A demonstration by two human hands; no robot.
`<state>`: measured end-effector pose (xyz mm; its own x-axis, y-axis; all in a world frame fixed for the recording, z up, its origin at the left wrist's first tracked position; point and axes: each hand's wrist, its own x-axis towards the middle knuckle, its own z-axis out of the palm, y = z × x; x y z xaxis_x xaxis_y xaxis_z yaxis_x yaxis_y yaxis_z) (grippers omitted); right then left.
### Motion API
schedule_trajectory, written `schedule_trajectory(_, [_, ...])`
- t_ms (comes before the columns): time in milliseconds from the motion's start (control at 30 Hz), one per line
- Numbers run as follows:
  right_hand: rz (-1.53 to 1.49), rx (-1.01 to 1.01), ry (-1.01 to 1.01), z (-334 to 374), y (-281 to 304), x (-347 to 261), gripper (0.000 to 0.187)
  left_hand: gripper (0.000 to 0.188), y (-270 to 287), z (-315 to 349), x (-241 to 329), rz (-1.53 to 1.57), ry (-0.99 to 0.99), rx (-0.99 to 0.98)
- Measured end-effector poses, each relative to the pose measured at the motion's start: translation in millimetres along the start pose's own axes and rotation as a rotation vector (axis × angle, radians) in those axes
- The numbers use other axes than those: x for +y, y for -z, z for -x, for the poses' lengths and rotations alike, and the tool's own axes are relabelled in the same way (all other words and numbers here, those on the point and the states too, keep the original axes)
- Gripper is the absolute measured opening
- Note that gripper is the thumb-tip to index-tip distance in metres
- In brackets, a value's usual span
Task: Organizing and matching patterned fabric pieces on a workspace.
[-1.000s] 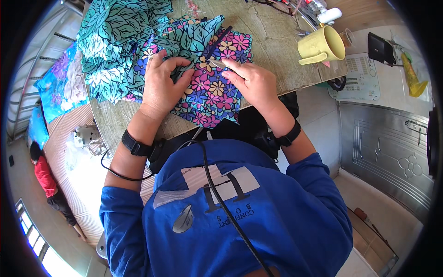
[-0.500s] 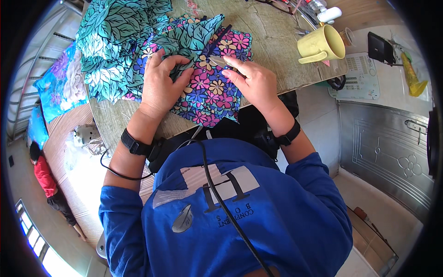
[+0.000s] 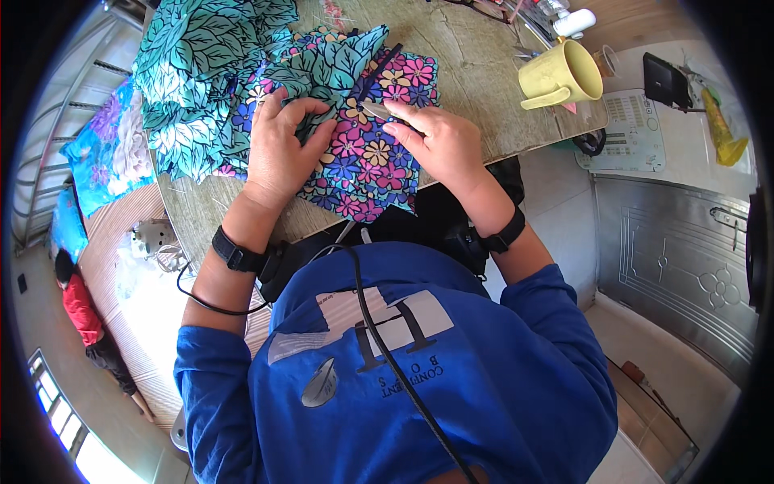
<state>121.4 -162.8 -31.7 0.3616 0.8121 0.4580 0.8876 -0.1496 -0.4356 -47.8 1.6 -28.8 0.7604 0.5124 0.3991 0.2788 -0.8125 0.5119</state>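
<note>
"Head view: from where I'm standing, the left hand (image 3: 280, 153) is resting at the upper middle of the frame. What is it doing?"

"Its thumb and fingers are curling around a bunched teal fold (image 3: 313, 123). The fingers are hiding part of that fold, so I can't tell whether they are pinching it."

"And the right hand (image 3: 443, 145)?"

"It's sitting just to the right, thumb and forefinger pinching a small metal tool (image 3: 376, 110). The pointed tip is aiming left, over the flower-print cloth (image 3: 371, 165); I can't tell whether it's touching."

"Where is that cloth lying?"

"It's spreading between and below the hands, its bottom corner reaching over the near edge of the table (image 3: 476, 81). A narrow dark strip (image 3: 382, 69) is slanting across its upper part."

"I'm seeing more teal in the upper left."

"Yes, a heap of leaf-print fabric (image 3: 205, 73) is covering that end of the table. In the upper right, a yellow cup (image 3: 552, 79) is standing near the edge, and a white bottle (image 3: 574, 23) is lying above it. Over at the far left, someone in a red top (image 3: 79, 306) is showing."
</note>
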Motion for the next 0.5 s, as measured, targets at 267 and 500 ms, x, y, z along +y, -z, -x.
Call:
schedule_trajectory(267, [0.019, -0.007, 0.002, 0.5, -0.9, 0.7, 0.032, 0.022, 0.7, -0.2, 0.9, 0.016, 0.020, -0.016])
schedule_trajectory(500, [-0.154, 0.088, -0.073, 3.9, -2.5, 7.0, 0.033, 0.023, 9.1, -0.3, 7.5, 0.144, 0.052, -0.006])
